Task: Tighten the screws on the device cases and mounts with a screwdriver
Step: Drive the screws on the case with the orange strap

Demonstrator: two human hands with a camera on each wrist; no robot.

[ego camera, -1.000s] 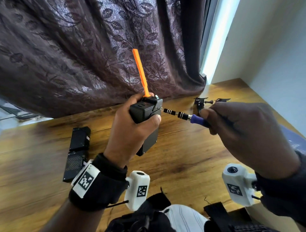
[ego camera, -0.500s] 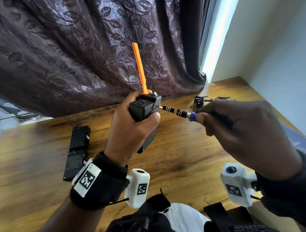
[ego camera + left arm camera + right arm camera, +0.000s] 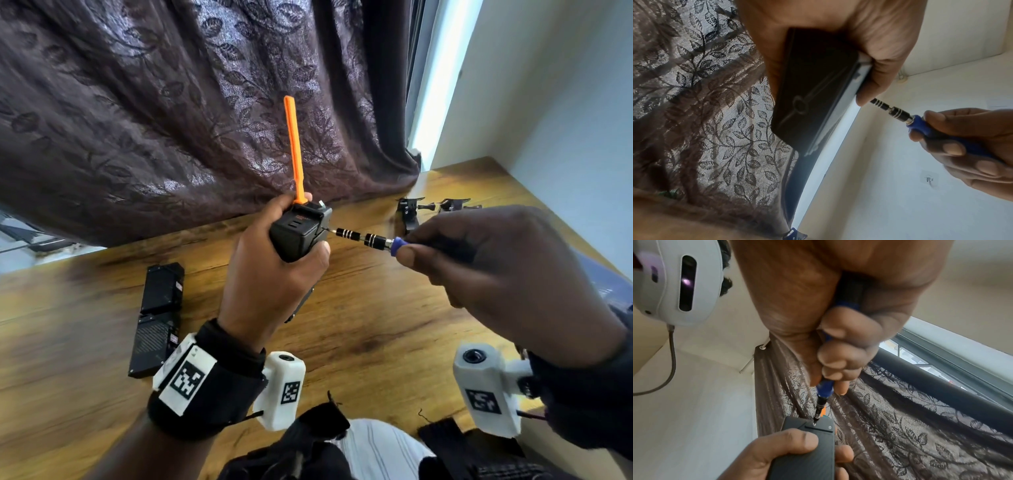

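Note:
My left hand (image 3: 274, 260) grips a black device case (image 3: 299, 233) upright above the wooden table, thumb on its right side. An orange strip (image 3: 294, 147) sticks up from the case's top. My right hand (image 3: 479, 260) holds a blue-handled screwdriver (image 3: 363, 238) level, its tip set in a screw on the case's right face. In the right wrist view the screwdriver (image 3: 823, 395) meets a small silver screw (image 3: 814, 424) on the case (image 3: 807, 451). The left wrist view shows the case (image 3: 813, 91) in my palm and the screwdriver (image 3: 900, 115) coming in from the right.
Two black device cases (image 3: 157, 315) lie end to end on the wooden table (image 3: 376, 325) at the left. Black mounts (image 3: 411, 212) sit at the far right near the dark leaf-patterned curtain (image 3: 171, 102). A white wall (image 3: 565, 102) borders the right.
My right hand slid forward along the screwdriver handle, so less blue shows. The case and tip stay together, lifted slightly.

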